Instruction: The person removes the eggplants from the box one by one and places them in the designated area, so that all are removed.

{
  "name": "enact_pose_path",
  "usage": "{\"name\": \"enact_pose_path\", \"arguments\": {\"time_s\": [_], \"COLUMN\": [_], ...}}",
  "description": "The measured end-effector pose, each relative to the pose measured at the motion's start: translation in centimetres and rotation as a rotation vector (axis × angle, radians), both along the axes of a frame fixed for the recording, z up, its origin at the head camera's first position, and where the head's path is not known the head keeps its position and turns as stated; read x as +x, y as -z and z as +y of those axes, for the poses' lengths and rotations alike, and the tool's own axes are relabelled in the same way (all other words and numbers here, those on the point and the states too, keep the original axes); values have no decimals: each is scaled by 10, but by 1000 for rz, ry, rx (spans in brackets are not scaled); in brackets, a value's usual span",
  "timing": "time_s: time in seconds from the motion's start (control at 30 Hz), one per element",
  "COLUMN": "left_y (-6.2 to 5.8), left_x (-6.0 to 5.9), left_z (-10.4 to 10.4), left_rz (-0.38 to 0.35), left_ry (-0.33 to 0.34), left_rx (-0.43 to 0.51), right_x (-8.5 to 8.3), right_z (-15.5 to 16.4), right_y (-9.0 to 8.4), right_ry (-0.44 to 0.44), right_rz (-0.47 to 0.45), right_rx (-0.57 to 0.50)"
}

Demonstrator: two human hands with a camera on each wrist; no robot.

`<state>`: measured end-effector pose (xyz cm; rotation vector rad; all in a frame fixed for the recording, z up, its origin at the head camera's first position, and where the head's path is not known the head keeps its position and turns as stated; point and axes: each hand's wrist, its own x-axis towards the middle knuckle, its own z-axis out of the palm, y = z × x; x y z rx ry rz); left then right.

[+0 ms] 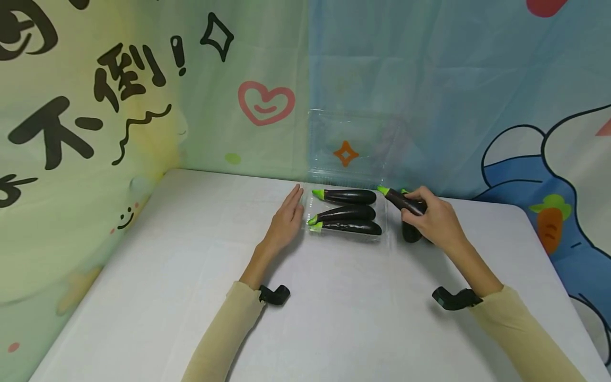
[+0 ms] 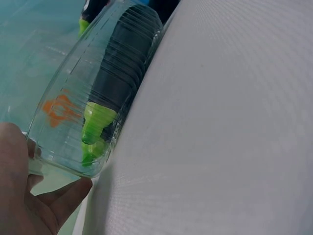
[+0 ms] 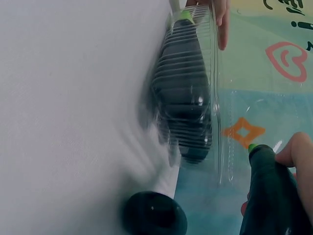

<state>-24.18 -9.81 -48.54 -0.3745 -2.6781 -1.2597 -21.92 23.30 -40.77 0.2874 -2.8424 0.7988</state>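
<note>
At the far edge of the white desk [image 1: 191, 276], against a cartoon-printed cloth backdrop [image 1: 119, 106], a clear plastic clamshell tray [image 1: 384, 233] sat with its lid [image 1: 355, 143] standing open. Three glossy, dark purple toy eggplants [image 1: 350, 213] with bright green caps lay side by side in it, caps pointing left. The person's right hand [image 1: 436, 220] was curled around a fourth eggplant [image 1: 402, 201], just right of the tray, gripping it mid-body with the green stem end angled up and left; another dark eggplant [image 1: 410, 233] lay on the desk partly under that hand. The left hand [image 1: 288, 216] lay flat with fingers straight, touching the tray's left wall. The eggplants looked smooth, rigid and light, likely hollow plastic, and perhaps a little slippery; the thick middle seemed the surest hold. The ribbed, thin tray looked flimsy and apt to slide or flex.
</note>
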Motion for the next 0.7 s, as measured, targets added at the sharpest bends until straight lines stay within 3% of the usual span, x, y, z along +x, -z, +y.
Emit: {"name": "enact_pose_path", "arguments": {"time_s": [0.2,0.4,0.7], "left_y": [0,0,2], "left_x": [0,0,-1], "left_z": [0,0,0], "left_rz": [-5,-9,-3], "left_ry": [4,11,3], "left_rx": [-3,5,12], "right_x": [4,9,13], "right_z": [6,16,31], "right_y": [-2,-3,5], "right_ry": [84,113,155], "right_rz": [-27,-33,92], "right_rx": [-24,-95,-105]}}
